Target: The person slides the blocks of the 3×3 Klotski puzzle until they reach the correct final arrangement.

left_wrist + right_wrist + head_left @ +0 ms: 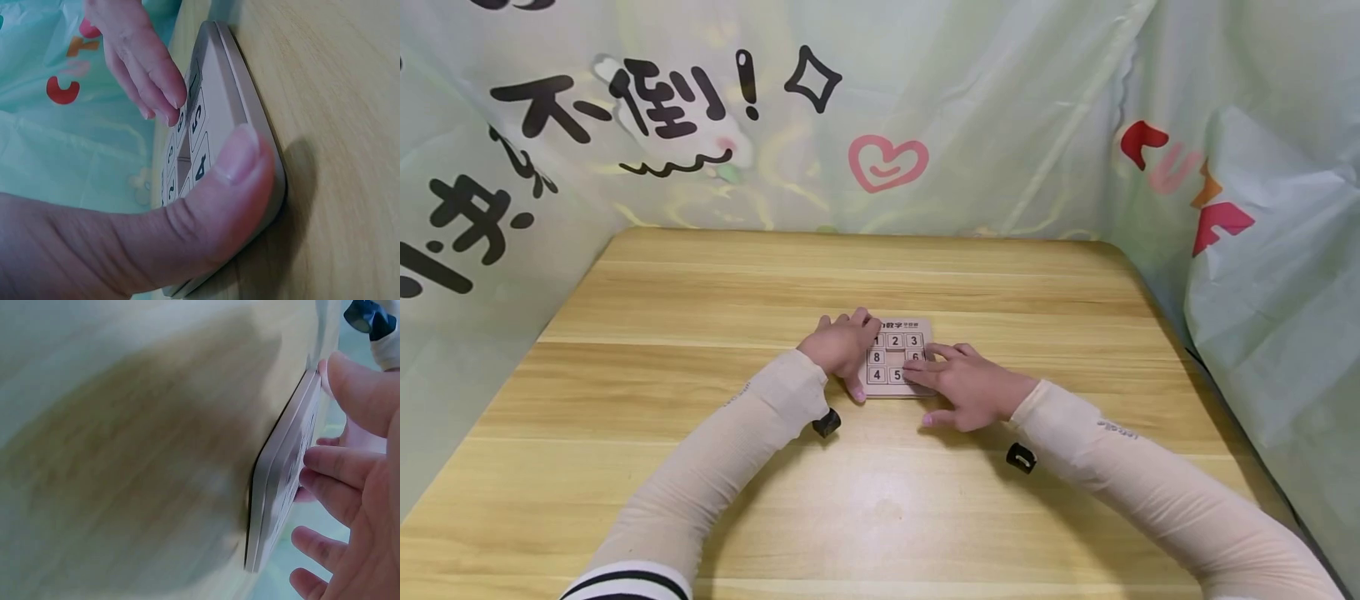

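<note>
A flat, pale number sliding puzzle (895, 358) lies on the wooden table. Its square tiles read 1, 2, 3 along the top row, 8 and 6 either side of a gap in the middle row, and 4 and 5 below. Fingers hide the lower right tile. My left hand (841, 346) holds the puzzle's left side, fingers near the upper left corner and the bent thumb (219, 194) at the lower left. Over the right side reaches my right hand (973, 387), its fingers (340, 465) extended, with fingertips at the tiles near 5 and 6.
The light wooden table (700, 283) reaches back to a pale green hanging sheet (1000, 108) with black characters and a pink heart. More sheet hangs along both sides. A black wrist piece (827, 423) sits under the left sleeve, another black piece (1021, 457) under the right.
</note>
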{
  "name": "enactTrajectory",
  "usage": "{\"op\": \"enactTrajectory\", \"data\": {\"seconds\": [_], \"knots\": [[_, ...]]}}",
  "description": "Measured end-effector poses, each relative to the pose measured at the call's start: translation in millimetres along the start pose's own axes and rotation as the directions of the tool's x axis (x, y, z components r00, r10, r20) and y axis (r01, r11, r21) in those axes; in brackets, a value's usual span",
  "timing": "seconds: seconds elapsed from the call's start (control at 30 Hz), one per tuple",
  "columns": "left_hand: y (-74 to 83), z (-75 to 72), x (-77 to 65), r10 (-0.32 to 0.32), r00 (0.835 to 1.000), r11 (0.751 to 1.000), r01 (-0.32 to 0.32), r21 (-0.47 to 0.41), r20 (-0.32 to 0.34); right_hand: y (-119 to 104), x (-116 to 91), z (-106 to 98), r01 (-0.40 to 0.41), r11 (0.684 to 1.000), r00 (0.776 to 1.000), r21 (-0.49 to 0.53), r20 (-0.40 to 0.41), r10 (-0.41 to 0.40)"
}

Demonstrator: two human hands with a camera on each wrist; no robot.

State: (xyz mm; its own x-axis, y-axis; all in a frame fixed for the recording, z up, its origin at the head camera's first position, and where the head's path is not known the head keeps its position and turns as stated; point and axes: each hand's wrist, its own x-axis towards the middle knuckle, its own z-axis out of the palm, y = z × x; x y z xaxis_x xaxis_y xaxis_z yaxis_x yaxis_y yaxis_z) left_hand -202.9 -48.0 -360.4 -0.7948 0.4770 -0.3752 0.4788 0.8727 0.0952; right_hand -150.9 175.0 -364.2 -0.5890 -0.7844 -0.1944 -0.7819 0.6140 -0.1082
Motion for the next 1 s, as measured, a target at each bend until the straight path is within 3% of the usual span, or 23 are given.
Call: {"op": "enactTrajectory", "data": {"seconds": [0.33, 1.0], "knots": [[-0.4, 0.9, 0.0, 0.006, 1.000, 1.000, -0.006, 0.003, 0.001, -8.3, 3.7, 2.8, 0.002, 1.000, 1.000, -0.001, 0.005, -0.002], [1.7, -1.7, 2.0, -0.035, 0.999, 0.999, 0.036, -0.023, 0.028, 2.4, 15.5, 2.1, -0.025, 1.000, 0.999, 0.012, -0.024, 0.026]]}}
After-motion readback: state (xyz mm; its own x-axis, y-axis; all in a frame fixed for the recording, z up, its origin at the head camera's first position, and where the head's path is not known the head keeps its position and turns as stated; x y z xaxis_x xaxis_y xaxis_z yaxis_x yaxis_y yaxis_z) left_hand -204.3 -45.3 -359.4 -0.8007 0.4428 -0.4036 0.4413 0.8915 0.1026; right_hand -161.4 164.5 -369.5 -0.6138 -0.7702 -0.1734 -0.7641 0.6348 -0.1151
